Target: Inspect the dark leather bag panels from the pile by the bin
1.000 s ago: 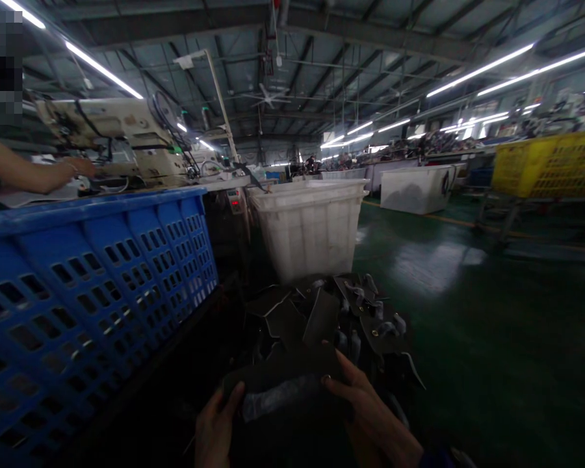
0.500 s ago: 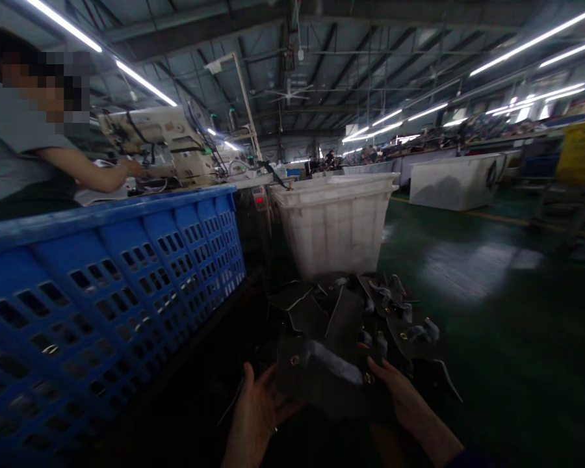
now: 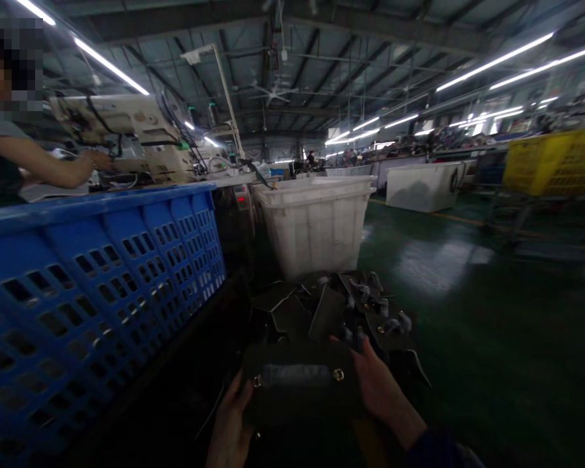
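Observation:
Between my hands is a dark bag panel (image 3: 302, 402) with a plastic-wrapped handle (image 3: 297, 375) and gold-coloured metal fittings at the handle's ends. My left hand (image 3: 231, 419) grips its left edge, the thumb on the front. My right hand (image 3: 377, 385) is closed around the right edge, its fingers partly hidden behind the panel. Just beyond lies a heap of similar dark panels (image 3: 327, 312), some with wrapped handles and metal fittings. The panel's lower part fades into shadow.
On the left stands a large blue slatted crate (image 3: 97, 218); behind it a person (image 3: 39, 159) works at a sewing machine (image 3: 146, 123). A white plastic bin (image 3: 316, 224) is ahead, with another white bin (image 3: 422, 187) further right. A yellow crate (image 3: 556, 162) rests on a stand at the right.
My left hand has gone from spread fingers to gripping the panel's left edge. The panel now sits more level and faces me. The view has turned slightly right.

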{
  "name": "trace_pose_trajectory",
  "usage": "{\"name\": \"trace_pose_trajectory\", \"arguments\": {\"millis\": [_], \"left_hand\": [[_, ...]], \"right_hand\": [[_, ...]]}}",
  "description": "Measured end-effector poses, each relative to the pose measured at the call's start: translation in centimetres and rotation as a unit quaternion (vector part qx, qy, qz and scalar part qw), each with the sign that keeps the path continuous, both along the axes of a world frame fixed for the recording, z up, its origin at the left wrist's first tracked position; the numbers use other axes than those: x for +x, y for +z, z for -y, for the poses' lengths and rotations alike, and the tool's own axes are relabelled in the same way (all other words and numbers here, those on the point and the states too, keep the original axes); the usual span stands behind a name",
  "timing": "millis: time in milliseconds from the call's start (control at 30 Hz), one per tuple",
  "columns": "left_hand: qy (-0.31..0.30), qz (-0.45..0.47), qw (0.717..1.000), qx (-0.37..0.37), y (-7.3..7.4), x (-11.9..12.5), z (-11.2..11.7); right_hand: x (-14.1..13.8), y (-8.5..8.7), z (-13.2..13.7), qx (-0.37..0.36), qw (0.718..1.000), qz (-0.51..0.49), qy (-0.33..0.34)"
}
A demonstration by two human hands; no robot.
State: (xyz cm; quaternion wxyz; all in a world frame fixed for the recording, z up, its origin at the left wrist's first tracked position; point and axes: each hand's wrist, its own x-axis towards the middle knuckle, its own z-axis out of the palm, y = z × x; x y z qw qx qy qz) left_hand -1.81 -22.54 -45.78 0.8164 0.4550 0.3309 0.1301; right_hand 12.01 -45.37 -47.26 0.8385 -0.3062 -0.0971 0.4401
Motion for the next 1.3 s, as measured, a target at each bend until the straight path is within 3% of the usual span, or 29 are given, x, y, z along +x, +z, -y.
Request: {"name": "trace_pose_trajectory", "arguments": {"millis": [100, 333, 500, 667, 967, 1067, 1167, 1300], "left_hand": [[0.013, -0.031, 0.999, 0.014, 0.0, 0.0, -0.5], [0.042, 0.005, 0.999, 0.015, -0.9, -0.3, -1.3], [0.09, -0.011, 0.996, 0.008, -0.8, -0.6, -1.8], [0.118, 0.015, 0.993, 0.002, -0.7, -1.0, -2.4], [0.131, 0.009, 0.991, 0.036, -0.2, -1.3, -2.6], [0.112, 0.013, 0.993, 0.026, -0.1, -1.5, -2.3], [0.087, 0.042, 0.995, 0.006, 0.2, -1.9, -1.9], [0.097, 0.107, 0.989, -0.01, 0.7, -1.9, -2.1]], "right_hand": [[-0.2, 1.1, 0.3, 0.004, 1.0, 0.019, 0.005], [-0.9, 2.6, 0.1, 0.034, 0.998, 0.018, 0.042], [-1.0, 1.5, 0.0, 0.014, 0.997, 0.041, 0.061], [-1.6, 0.1, -0.6, -0.043, 0.994, 0.102, -0.001], [-1.9, 0.5, -0.8, -0.053, 0.992, 0.112, -0.01], [-1.8, 0.4, -1.3, -0.096, 0.989, 0.107, -0.029], [-1.5, -0.3, -1.6, -0.203, 0.966, 0.132, -0.092], [0.1, -0.5, -0.6, -0.293, 0.896, 0.243, -0.23]]}}
